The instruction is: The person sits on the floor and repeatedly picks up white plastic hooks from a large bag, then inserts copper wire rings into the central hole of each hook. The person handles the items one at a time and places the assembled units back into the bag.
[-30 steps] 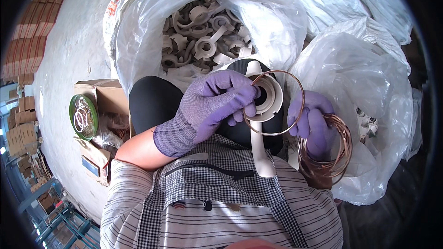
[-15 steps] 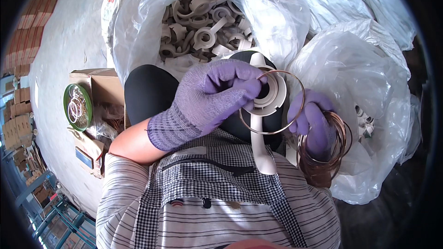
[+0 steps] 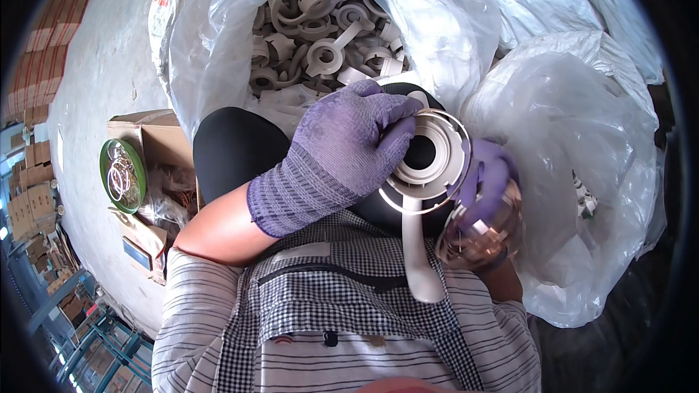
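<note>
My left hand (image 3: 353, 131), in a purple knit glove, pinches a thin metal ring (image 3: 470, 156) at its upper left with thumb and fingers. The ring lies loosely around the round collar of a white plastic part (image 3: 453, 175), whose long handle (image 3: 415, 255) points down toward my apron. That part sits over my lap. At the collar's right side is my gloved right hand (image 3: 496, 167), smeared by motion, its fingers curled close to the ring's edge. A bundle of coppery metal rings (image 3: 477, 236) hangs around this hand, blurred too.
Ahead, a large clear plastic bag (image 3: 215, 51) holds many grey-white plastic parts (image 3: 324, 54). Another bag (image 3: 582, 116) stands at right with a few small pieces. At left, a cardboard box (image 3: 167, 135) adjoins a green round tray (image 3: 109, 196) of rings and a dark phone-like slab (image 3: 137, 253).
The metal ring has moved down and left onto the plastic part's collar. My right hand and its ring bundle have swung left toward the part. My left hand has turned more palm-down.
</note>
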The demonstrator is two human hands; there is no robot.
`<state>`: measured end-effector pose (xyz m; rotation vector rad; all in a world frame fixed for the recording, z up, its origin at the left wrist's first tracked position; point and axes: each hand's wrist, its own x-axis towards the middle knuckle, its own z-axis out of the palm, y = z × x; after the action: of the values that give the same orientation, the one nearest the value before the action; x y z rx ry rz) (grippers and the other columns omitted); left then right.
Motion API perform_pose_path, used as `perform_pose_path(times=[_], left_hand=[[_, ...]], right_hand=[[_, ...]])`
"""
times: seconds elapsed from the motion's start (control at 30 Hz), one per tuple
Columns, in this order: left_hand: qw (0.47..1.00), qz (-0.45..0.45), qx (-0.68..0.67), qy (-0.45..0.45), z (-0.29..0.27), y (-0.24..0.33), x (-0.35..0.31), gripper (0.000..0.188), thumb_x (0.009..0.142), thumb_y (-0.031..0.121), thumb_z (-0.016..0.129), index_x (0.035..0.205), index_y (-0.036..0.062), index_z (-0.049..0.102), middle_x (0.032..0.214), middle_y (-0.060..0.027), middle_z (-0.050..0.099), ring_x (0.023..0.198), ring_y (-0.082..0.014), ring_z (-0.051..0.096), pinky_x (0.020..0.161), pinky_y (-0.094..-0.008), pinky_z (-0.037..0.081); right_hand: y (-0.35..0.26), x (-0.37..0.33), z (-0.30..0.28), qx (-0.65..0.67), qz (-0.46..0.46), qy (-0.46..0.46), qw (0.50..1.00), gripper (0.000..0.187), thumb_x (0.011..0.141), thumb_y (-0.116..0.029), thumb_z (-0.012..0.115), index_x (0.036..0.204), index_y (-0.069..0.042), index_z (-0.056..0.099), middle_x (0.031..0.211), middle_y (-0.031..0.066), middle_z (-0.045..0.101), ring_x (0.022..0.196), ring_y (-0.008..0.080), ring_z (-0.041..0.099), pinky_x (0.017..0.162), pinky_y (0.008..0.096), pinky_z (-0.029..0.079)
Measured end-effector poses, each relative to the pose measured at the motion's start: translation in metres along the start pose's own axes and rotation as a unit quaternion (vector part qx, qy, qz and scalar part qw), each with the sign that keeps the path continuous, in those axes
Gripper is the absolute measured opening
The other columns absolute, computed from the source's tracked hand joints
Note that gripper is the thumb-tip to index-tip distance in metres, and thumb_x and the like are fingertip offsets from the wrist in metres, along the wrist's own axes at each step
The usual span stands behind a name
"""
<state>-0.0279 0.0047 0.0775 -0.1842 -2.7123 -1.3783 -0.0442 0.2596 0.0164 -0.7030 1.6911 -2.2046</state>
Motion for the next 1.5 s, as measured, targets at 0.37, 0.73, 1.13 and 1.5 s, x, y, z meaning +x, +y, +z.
perform_pose_path(times=[0.37,0.73,1.13,1.5], left_hand=[[0.999,-0.011,0.008,-0.052,-0.005,-0.003,0.003,0.031,0.091,0.014,0.071,0.120,0.0033,0.073,0.085,-0.0150,0.068,0.070,-0.0274,0.068,0.063,-0.0351,0.054],[0.989,0.031,-0.138,-0.045,0.003,-0.022,0.001,0.037,0.091,0.007,0.067,0.128,0.0029,0.069,0.083,-0.0119,0.068,0.073,-0.0226,0.068,0.068,-0.0306,0.054],[0.956,-0.007,-0.277,-0.100,0.006,-0.041,0.006,0.029,0.101,0.010,0.059,0.127,-0.0005,0.068,0.098,-0.0108,0.072,0.089,-0.0163,0.070,0.081,-0.0302,0.055],[0.916,-0.070,-0.372,-0.131,0.006,-0.043,0.004,0.033,0.098,0.001,0.057,0.130,-0.0016,0.065,0.102,-0.0077,0.069,0.091,-0.0141,0.067,0.087,-0.0276,0.052]], right_hand=[[-0.010,0.008,0.010,0.101,0.082,0.077,0.989,0.031,0.098,-0.012,0.062,0.128,-0.004,0.057,0.093,0.0072,0.057,0.061,0.0114,0.053,0.059,0.0246,0.050],[-0.011,-0.006,0.010,-0.132,0.213,0.072,0.965,0.058,0.083,-0.009,0.082,0.132,0.002,0.055,0.122,0.0137,0.065,0.108,0.0212,0.067,0.094,0.0347,0.057],[-0.020,0.010,0.007,-0.053,0.200,0.027,0.978,0.056,0.092,-0.010,0.073,0.139,0.009,0.051,0.131,0.0228,0.063,0.117,0.0285,0.067,0.099,0.0383,0.056],[-0.002,0.013,0.010,-0.171,0.032,0.036,0.984,0.047,0.096,-0.015,0.068,0.133,0.011,0.055,0.122,0.0268,0.067,0.107,0.0336,0.071,0.094,0.0396,0.058]])
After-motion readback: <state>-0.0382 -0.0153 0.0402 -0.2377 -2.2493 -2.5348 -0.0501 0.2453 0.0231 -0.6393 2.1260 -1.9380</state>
